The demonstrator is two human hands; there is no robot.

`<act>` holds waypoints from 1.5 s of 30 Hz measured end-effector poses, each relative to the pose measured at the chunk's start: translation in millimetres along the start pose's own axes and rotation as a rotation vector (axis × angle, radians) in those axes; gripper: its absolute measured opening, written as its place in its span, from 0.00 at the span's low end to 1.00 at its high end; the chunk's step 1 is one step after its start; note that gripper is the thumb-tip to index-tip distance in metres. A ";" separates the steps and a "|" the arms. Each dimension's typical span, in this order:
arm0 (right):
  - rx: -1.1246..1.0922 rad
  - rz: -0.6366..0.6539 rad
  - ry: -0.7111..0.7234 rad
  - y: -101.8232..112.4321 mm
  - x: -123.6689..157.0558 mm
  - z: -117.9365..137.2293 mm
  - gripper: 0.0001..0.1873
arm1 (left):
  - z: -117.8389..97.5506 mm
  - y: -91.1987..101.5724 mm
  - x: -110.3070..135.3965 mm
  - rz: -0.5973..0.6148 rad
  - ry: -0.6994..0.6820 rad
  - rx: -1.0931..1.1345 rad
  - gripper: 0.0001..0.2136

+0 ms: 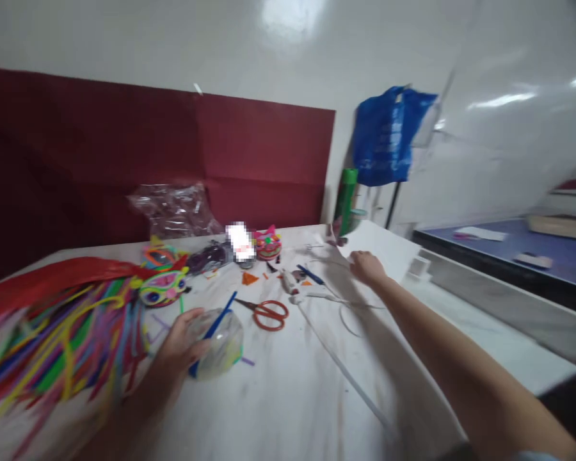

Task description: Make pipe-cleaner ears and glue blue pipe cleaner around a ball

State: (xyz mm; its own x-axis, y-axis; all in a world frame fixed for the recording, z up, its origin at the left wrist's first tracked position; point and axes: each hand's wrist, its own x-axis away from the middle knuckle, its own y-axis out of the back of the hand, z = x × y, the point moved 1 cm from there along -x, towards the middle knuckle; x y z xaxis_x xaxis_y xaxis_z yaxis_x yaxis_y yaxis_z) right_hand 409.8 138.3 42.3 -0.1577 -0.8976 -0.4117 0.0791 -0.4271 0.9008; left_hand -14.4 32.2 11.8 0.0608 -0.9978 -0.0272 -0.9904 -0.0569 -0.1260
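My left hand [182, 342] is wrapped round a clear plastic ball [221, 342] low on the white table [288, 397], and a blue pipe cleaner [218, 323] runs across the ball. My right hand [367, 267] reaches far forward to the table's back right. Its fingers are curled down on the white surface near thin white strips [336, 301]; motion blur hides what, if anything, they hold. Red-handled scissors [267, 312] lie between the two hands.
A heap of coloured pipe cleaners [62, 333] covers the left of the table, beside colourful craft figures [166, 285]. A crumpled clear bag [175, 211] and dark red board [125, 153] stand behind. A green bottle [346, 198] and blue bag [386, 134] are at back right.
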 end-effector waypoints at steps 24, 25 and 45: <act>-0.912 -0.031 0.882 -5.8 134.7 186.0 0.04 | 19.5 4.7 9.4 0.219 -0.358 -0.565 0.31; -0.925 -0.008 0.858 -6.3 135.5 186.5 0.04 | 19.7 4.7 9.4 0.231 -0.373 -0.571 0.31; -1.029 0.198 0.623 -5.2 139.4 188.4 0.02 | 25.5 8.2 2.6 0.387 -0.439 -0.597 0.32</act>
State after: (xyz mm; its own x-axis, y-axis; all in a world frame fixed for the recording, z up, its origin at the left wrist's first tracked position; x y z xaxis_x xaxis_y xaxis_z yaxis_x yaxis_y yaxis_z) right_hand 202.0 36.0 6.3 0.4222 -0.7350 -0.5306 0.8360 0.0894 0.5414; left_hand -19.2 30.1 -14.6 -0.3771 -0.8535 -0.3597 -0.8429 0.1553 0.5151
